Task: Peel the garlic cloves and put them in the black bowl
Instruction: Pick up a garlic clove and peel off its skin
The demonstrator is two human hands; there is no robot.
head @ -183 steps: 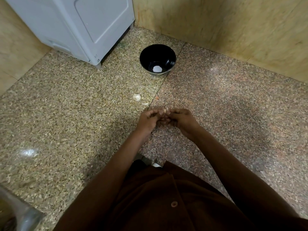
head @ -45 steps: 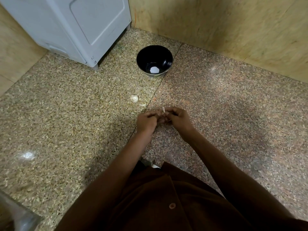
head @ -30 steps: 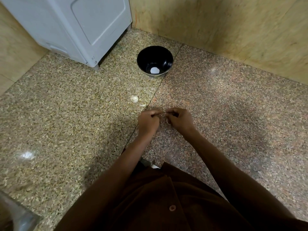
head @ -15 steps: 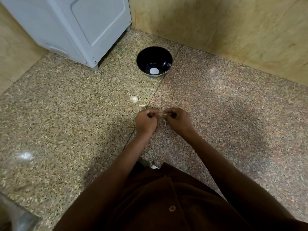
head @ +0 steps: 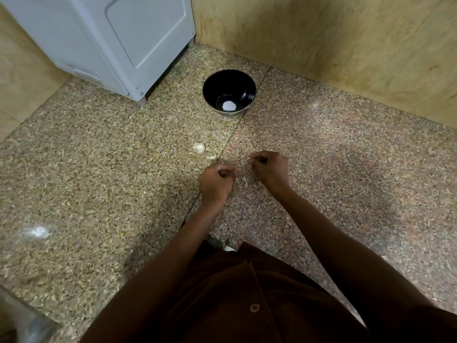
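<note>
Peeling underway: we pinch what looks like the garlic clove in curled left hand (head: 215,182), right hand (head: 269,167) tugs papery skin (head: 243,179) off, so strip fully before reaching to black bowl (head: 229,92) ahead, spare cloves (head: 199,147) on floor (head: 99,169).

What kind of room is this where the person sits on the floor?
Probably a corner of a home kitchen or utility area: a speckled stone floor, tan stone walls meeting in a corner, and a white appliance standing on little feet. A black bowl sits on the floor.
</note>
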